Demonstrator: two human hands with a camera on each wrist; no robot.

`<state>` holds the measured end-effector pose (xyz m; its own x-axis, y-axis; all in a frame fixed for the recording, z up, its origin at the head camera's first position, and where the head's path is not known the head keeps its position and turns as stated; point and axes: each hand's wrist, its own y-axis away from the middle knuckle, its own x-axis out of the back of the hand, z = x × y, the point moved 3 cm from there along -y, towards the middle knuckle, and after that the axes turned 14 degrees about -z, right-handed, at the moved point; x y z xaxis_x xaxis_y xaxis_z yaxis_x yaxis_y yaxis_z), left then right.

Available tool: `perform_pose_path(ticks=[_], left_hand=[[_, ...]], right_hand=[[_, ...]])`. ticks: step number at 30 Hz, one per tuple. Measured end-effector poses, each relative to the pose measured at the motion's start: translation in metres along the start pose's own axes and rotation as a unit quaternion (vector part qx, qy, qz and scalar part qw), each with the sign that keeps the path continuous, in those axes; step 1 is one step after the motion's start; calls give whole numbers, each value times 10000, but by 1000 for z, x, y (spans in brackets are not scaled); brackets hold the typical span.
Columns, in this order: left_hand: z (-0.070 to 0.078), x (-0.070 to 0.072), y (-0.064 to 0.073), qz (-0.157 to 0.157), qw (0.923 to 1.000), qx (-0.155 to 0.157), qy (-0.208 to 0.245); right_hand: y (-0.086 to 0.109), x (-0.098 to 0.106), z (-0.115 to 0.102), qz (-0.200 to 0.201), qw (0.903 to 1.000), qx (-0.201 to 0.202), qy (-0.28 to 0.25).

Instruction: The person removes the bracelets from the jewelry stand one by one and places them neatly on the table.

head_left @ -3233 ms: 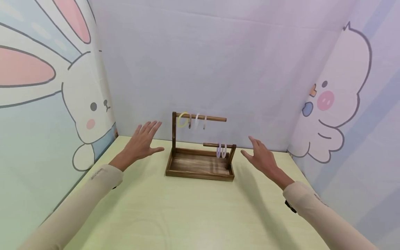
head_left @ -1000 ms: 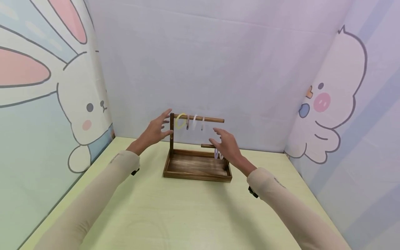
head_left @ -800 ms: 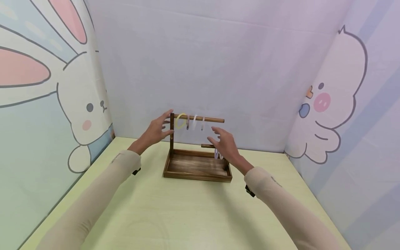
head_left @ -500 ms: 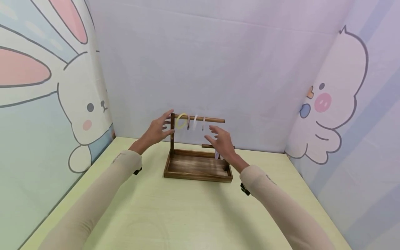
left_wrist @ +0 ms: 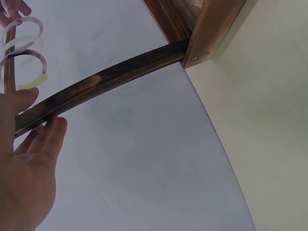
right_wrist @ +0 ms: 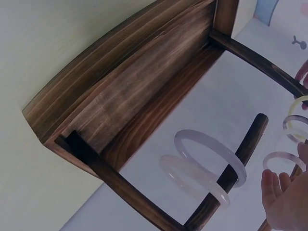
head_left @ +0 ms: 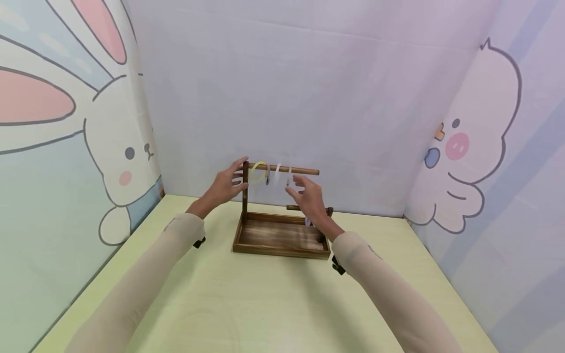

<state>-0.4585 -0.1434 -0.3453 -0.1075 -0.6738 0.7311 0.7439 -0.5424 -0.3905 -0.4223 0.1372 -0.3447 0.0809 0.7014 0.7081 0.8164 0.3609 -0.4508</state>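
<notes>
A dark wooden bangle stand (head_left: 273,252) has a tray base and two bars. On its upper bar (head_left: 306,171) hang a yellow bangle (head_left: 253,175), a dark mottled bangle (head_left: 267,177), a white bangle (head_left: 277,174) and a pale bangle (head_left: 289,172). My left hand (head_left: 222,189) holds the tall post (left_wrist: 106,79), thumb on one side and fingers on the other. My right hand (head_left: 310,198) is at the pale bangle, thumb and fingertips apart right by its ring. A lavender bangle (right_wrist: 211,144) and a pinkish bangle (right_wrist: 197,178) hang on the lower bar (right_wrist: 252,137), partly hidden by my right hand in the head view.
The stand sits on a pale yellow-green table (head_left: 265,304) near the back wall cloth (head_left: 282,98). Cloth side walls carry a rabbit drawing (head_left: 119,147) on the left and a white animal drawing (head_left: 476,147) on the right.
Both hands have come inward from beside the stand. The left has reached the tall post; the right has moved left and slightly up to the pale bangle. The bangles hang as before.
</notes>
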Motion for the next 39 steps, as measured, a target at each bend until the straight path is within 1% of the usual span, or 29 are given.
perform_pose_path(ticks=[4,7,12,16,21,29,39], left_hand=[[-1,-2,-3,56,10000,-32,70],[-3,-2,-4,118,9997,-92,169],[-5,-2,-6,281,9989,-290,259],[-6,-2,-8,359,9981,-362,351],[-7,-3,-8,383,9978,-221,496],[-9,-4,-9,346,9970,-13,687],[-12,-5,-11,364,9969,-16,701]], right_hand=[[-3,-3,1,249,9994,90,-226],[-7,-5,0,385,9988,176,-225],[-12,-9,0,447,9988,124,-154],[-14,-10,1,494,9983,35,-304],[-16,-13,3,556,9974,12,-448],[-18,-15,4,538,9976,-7,-428],[-21,-20,4,456,9981,-105,-403]])
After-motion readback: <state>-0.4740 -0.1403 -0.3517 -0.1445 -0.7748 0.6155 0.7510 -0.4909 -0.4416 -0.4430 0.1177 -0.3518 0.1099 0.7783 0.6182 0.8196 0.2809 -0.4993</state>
